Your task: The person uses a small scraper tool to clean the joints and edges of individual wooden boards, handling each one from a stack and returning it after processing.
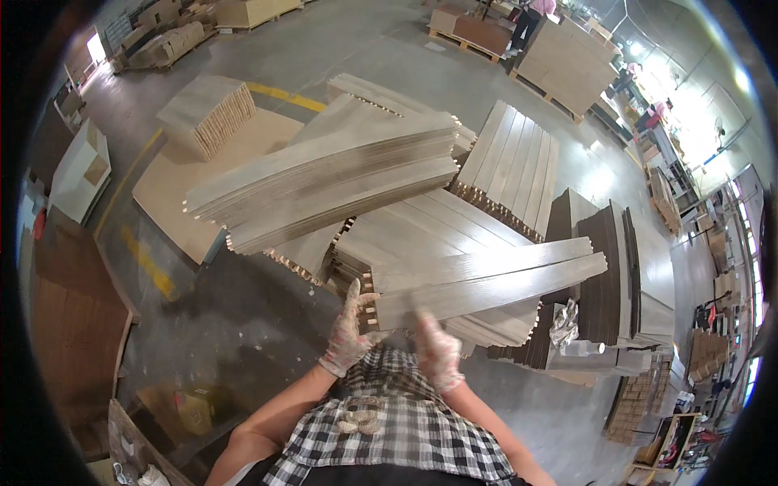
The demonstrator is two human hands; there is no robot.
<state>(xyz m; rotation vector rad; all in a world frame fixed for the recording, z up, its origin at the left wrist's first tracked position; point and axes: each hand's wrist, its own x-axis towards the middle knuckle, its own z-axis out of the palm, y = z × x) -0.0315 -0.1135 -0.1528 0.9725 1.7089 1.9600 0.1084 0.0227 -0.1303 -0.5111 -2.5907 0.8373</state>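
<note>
My left hand (pixel 348 336), in a pale work glove with reddish patches, is at the left end of two long grey wood-grain slats (pixel 486 283). Its fingers are spread beside the light dowel pegs (pixel 371 309) that stick out of that end. The gloved right hand (pixel 438 353) is at the near edge of the closer slat, smeared by motion, so its grip is unclear. Both slats lie slantwise, their right ends reaching past the stack of similar slats (pixel 442 223) beneath them. A taller bundle of grey slats (pixel 324 182) lies beyond, to the left.
More slats (pixel 510 162) are stacked at the far right. Dark panels (pixel 604 271) stand right, near a clear plastic bottle (pixel 582 348) and crumpled wrap (pixel 565 324). At left, a block of slats (pixel 207 117) rests on a brown board (pixel 174 198). Other people work in the background.
</note>
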